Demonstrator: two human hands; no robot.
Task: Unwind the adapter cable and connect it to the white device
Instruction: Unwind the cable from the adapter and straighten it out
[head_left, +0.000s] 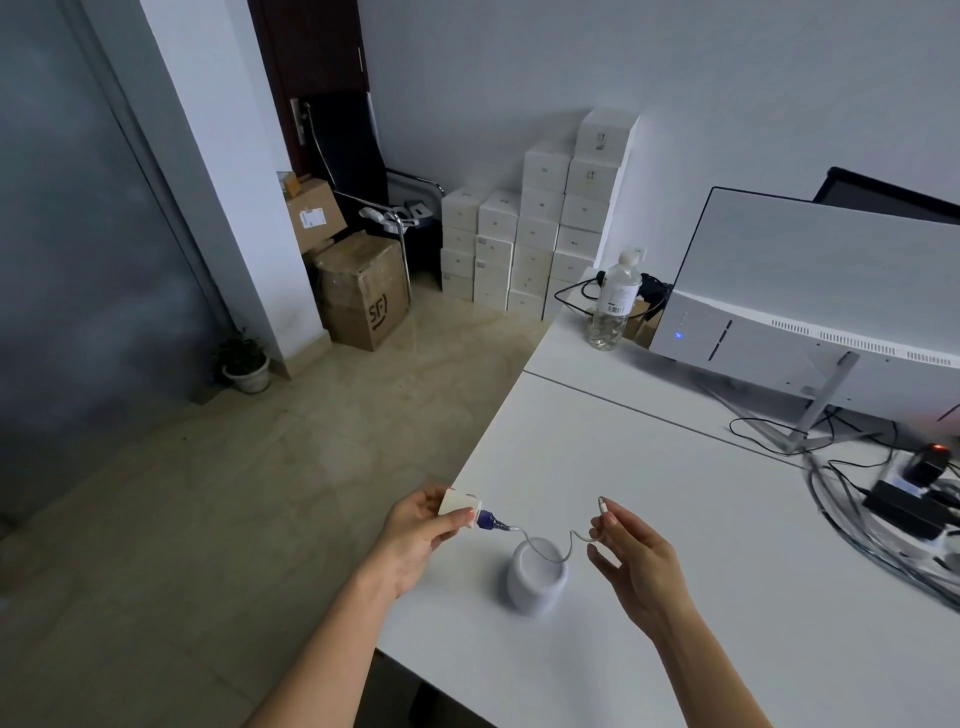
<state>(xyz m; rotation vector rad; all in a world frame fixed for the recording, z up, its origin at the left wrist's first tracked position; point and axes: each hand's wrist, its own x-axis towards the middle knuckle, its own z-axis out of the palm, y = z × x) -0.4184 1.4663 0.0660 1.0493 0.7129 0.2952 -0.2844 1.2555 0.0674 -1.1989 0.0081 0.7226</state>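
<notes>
My left hand (421, 535) grips a small white adapter block (460, 508) with a purple plug end (488, 519) just off the table's left edge. A thin white cable (553, 553) runs from it in a loose wavy line to my right hand (631, 556), whose thumb and forefinger pinch the far cable end, its tip (601, 503) pointing up. The white device (536, 576), a round squat cylinder, stands on the white table (727, 597) below the sagging cable, between my hands.
A white monitor (815, 291) stands at the back right, with tangled black cables and a power strip (914, 499) beside it. A water bottle (614, 301) stands at the table's far corner. On the floor are stacked white boxes (535, 228), cardboard boxes (363, 291), and a potted plant (245, 364).
</notes>
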